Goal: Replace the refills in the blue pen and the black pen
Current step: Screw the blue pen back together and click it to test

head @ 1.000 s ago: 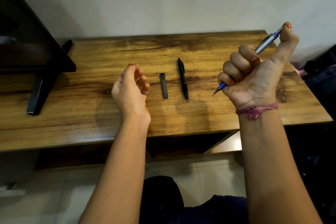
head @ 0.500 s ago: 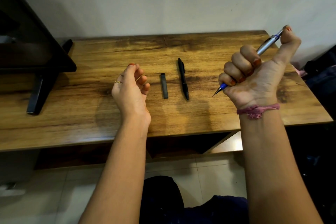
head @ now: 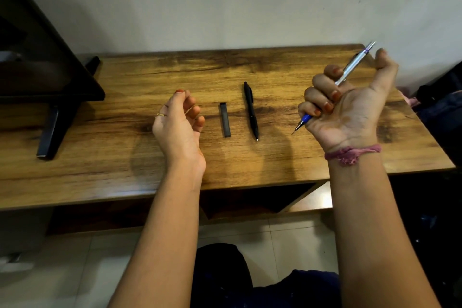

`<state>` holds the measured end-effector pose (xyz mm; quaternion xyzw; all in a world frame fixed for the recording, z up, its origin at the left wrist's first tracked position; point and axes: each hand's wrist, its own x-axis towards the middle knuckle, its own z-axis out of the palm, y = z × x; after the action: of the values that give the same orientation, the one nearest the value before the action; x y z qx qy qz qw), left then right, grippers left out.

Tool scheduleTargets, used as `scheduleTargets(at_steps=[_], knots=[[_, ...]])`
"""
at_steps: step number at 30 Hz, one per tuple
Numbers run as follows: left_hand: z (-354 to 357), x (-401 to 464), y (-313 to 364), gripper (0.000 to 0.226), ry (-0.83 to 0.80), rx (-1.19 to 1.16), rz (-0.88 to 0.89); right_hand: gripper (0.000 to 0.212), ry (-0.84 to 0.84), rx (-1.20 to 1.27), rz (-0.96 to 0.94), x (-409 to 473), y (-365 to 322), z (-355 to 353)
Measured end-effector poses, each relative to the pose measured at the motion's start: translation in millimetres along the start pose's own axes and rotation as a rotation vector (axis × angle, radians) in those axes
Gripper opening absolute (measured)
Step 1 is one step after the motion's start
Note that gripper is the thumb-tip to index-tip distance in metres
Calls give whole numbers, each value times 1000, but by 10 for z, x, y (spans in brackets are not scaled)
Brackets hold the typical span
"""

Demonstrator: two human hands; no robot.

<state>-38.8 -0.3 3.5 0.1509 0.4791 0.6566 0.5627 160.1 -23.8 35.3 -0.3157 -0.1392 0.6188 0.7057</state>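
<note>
My right hand (head: pixel 350 105) is raised above the right side of the wooden table (head: pixel 125 157) and grips the blue pen (head: pixel 352 66), a silver barrel with a blue grip, tip pointing down-left. The thumb stands off the pen's top end. The black pen (head: pixel 250 110) lies on the table, tip toward me. Just left of it lies a small dark refill case (head: pixel 225 119). My left hand (head: pixel 178 124) hovers left of the case, fingers loosely curled, holding nothing.
A dark monitor on a black stand (head: pixel 50 130) occupies the table's left end. A white wall runs behind the table. Dark cloth things (head: pixel 440 97) lie off the right edge. My knees and a tiled floor show below the front edge.
My right thumb has lifted off the pen's top end, and the fingers have loosened slightly. The left hand, black pen and case have not moved.
</note>
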Motion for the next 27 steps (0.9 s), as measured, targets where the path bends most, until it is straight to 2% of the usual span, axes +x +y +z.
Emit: scheduleTargets(at_steps=[6, 12, 15, 21, 27], knots=[[-13, 23, 3, 5, 8, 5, 6, 16, 88, 33, 30, 75, 44, -24], [-32, 50, 15, 3, 17, 8, 10, 16, 158, -72, 64, 100, 95, -46], [-43, 60, 20, 4, 25, 18, 13, 10, 187, -108, 42, 104, 131, -41], [-44, 62, 30, 6, 32, 38, 21, 12, 282, -180, -32, 77, 182, -15], [-47, 85, 19, 2, 32, 62, 31, 15, 375, -593, -93, 97, 216, -51]])
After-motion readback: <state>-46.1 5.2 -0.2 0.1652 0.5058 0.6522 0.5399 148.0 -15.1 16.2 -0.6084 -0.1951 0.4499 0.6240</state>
